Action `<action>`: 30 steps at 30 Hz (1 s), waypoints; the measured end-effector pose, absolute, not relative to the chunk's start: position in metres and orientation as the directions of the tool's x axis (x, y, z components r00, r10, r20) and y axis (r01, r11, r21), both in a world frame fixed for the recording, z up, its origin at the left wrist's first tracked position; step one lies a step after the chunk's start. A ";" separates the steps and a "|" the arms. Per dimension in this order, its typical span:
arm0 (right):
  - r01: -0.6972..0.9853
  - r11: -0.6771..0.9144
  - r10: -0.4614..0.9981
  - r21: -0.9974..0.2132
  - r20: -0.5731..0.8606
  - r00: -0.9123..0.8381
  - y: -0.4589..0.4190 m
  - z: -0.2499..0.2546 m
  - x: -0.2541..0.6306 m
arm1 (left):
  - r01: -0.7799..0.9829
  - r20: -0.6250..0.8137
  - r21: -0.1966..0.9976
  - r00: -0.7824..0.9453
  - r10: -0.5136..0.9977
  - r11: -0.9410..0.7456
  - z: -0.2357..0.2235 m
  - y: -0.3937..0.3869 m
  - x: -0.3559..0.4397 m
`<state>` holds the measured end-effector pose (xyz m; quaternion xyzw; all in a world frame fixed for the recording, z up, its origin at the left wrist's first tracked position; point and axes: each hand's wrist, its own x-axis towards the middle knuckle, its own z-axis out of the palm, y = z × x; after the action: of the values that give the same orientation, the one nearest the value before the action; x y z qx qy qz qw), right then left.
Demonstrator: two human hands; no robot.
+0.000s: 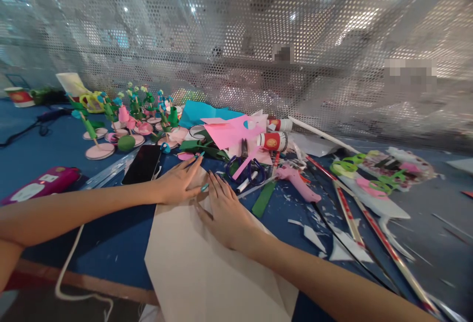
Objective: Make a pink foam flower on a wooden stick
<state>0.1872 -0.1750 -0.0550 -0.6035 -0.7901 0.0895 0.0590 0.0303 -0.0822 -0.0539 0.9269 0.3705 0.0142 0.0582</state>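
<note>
Nearest me: big off-white sheet (207,268), lying over the blue table (111,243), its near end running out of the bottom of the view. White cord (70,263) hangs over the table edge, left of the sheet.

Both my hands are at the sheet's far, narrower end. Right hand (223,213): flat, palm down, fingers extended, thumb out to the left. Left hand (179,184): also flat, fingers spread, tips just beside the right hand's. Grip: both wide, pressed on the paper, no clasp visible. Can't tell if any finger goes under the edge.

Left side, level with the hands: magenta pouch (42,184), clear sticks (107,172), and a dark phone (142,164) just beside my left hand.

Right side: white scraps (314,238), red-and-white strips (386,241), green strip (264,199), pink glue gun (299,184) with black cable. White marker (246,184) and blue-handled scissors (244,149) sit just beyond my right fingertips.

Further: pink paper (227,135), a paper cup (272,141) on its side to its right, blue paper (203,112) behind. Left of those, paper flowers on round bases (99,151).

Farthest: perforated screen (236,26) across the whole back.
</note>
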 end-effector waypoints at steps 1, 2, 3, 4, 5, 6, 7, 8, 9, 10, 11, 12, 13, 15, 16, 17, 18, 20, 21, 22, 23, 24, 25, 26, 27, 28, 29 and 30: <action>0.942 0.256 0.964 -0.215 -0.014 -0.265 -0.175 -0.055 0.187 | 0.689 -0.017 0.126 0.721 0.693 -0.714 -0.054 -0.083 0.030; 0.942 0.256 0.964 -0.217 -0.015 -0.265 -0.175 -0.055 0.187 | 0.693 -0.017 0.133 0.716 0.698 -0.709 -0.054 -0.083 0.031; 0.943 0.254 0.964 -0.217 -0.019 -0.264 -0.175 -0.054 0.187 | 0.697 -0.015 0.137 0.712 0.702 -0.704 -0.053 -0.083 0.031; 0.943 0.251 0.965 -0.217 -0.023 -0.261 -0.175 -0.053 0.187 | 0.700 -0.011 0.140 0.709 0.705 -0.701 -0.053 -0.084 0.031; 0.945 0.247 0.966 -0.216 -0.026 -0.259 -0.175 -0.053 0.187 | 0.701 -0.004 0.142 0.706 0.708 -0.699 -0.053 -0.085 0.031; 0.945 0.246 0.966 -0.215 -0.029 -0.257 -0.175 -0.052 0.187 | 0.700 0.005 0.143 0.706 0.708 -0.699 -0.052 -0.085 0.031; 0.945 0.246 0.966 -0.213 -0.031 -0.258 -0.175 -0.051 0.187 | 0.698 0.017 0.141 0.707 0.707 -0.702 -0.053 -0.085 0.031; 0.946 0.246 0.965 -0.213 -0.034 -0.259 -0.175 -0.051 0.187 | 0.694 0.032 0.136 0.710 0.703 -0.707 -0.053 -0.086 0.030; 0.945 0.247 0.965 -0.213 -0.033 -0.260 -0.175 -0.051 0.187 | 0.688 0.047 0.128 0.715 0.698 -0.714 -0.054 -0.085 0.030; 0.945 0.249 0.965 -0.214 -0.033 -0.262 -0.175 -0.051 0.187 | 0.682 0.063 0.118 0.720 0.691 -0.722 -0.054 -0.085 0.029; 0.944 0.250 0.964 -0.214 -0.032 -0.262 -0.175 -0.052 0.187 | 0.674 0.081 0.106 0.727 0.681 -0.732 -0.056 -0.085 0.029; 0.944 0.250 0.965 -0.214 -0.031 -0.262 -0.176 -0.052 0.187 | 0.666 0.100 0.093 0.734 0.672 -0.741 -0.057 -0.084 0.028; 0.944 0.250 0.965 -0.214 -0.030 -0.262 -0.176 -0.053 0.187 | 0.658 0.119 0.079 0.740 0.663 -0.749 -0.058 -0.084 0.028; 0.945 0.250 0.965 -0.212 -0.031 -0.262 -0.176 -0.053 0.187 | 0.644 0.151 0.053 0.750 0.644 -0.763 -0.060 -0.083 0.027; 0.945 0.250 0.964 -0.211 -0.032 -0.263 -0.176 -0.053 0.187 | 0.640 0.163 0.042 0.753 0.637 -0.767 -0.061 -0.083 0.027; 0.945 0.251 0.964 -0.211 -0.032 -0.263 -0.176 -0.053 0.187 | 0.637 0.169 0.034 0.756 0.632 -0.770 -0.061 -0.083 0.027; 0.945 0.250 0.965 -0.211 -0.032 -0.262 -0.176 -0.053 0.187 | 0.636 0.172 0.029 0.757 0.630 -0.771 -0.060 -0.084 0.027; 0.945 0.247 0.965 -0.214 -0.031 -0.259 -0.176 -0.053 0.187 | 0.637 0.175 0.028 0.755 0.632 -0.770 -0.058 -0.086 0.027; 0.945 0.247 0.965 -0.216 -0.030 -0.259 -0.176 -0.054 0.187 | 0.641 0.176 0.032 0.752 0.635 -0.767 -0.057 -0.087 0.027; 0.944 0.248 0.965 -0.218 -0.029 -0.261 -0.176 -0.054 0.187 | 0.644 0.178 0.037 0.748 0.639 -0.764 -0.056 -0.088 0.027; 0.943 0.251 0.965 -0.218 -0.026 -0.263 -0.175 -0.054 0.187 | 0.645 0.181 0.044 0.746 0.641 -0.763 -0.055 -0.089 0.027; 0.942 0.254 0.964 -0.219 -0.023 -0.265 -0.175 -0.055 0.187 | 0.644 0.183 0.053 0.745 0.642 -0.763 -0.055 -0.089 0.027; 0.941 0.256 0.963 -0.220 -0.022 -0.267 -0.175 -0.056 0.187 | 0.640 0.179 0.064 0.747 0.640 -0.765 -0.055 -0.089 0.027; 0.941 0.256 0.964 -0.221 -0.021 -0.267 -0.175 -0.056 0.187 | 0.635 0.170 0.077 0.751 0.638 -0.769 -0.056 -0.089 0.026; 0.940 0.256 0.964 -0.224 -0.018 -0.266 -0.175 -0.057 0.187 | 0.630 0.156 0.090 0.756 0.635 -0.772 -0.057 -0.089 0.026; 0.939 0.256 0.964 -0.227 -0.013 -0.266 -0.175 -0.057 0.187 | 0.626 0.140 0.103 0.760 0.635 -0.773 -0.057 -0.089 0.026; 0.938 0.258 0.964 -0.231 -0.006 -0.266 -0.175 -0.058 0.188 | 0.624 0.124 0.115 0.763 0.635 -0.773 -0.058 -0.089 0.025; 0.937 0.260 0.964 -0.233 0.002 -0.267 -0.175 -0.058 0.188 | 0.624 0.110 0.125 0.764 0.635 -0.772 -0.059 -0.089 0.025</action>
<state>0.1877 -0.1746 -0.0581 -0.6011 -0.7906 0.0926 0.0719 0.0253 -0.0885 -0.0585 0.9384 0.3354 0.0732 0.0405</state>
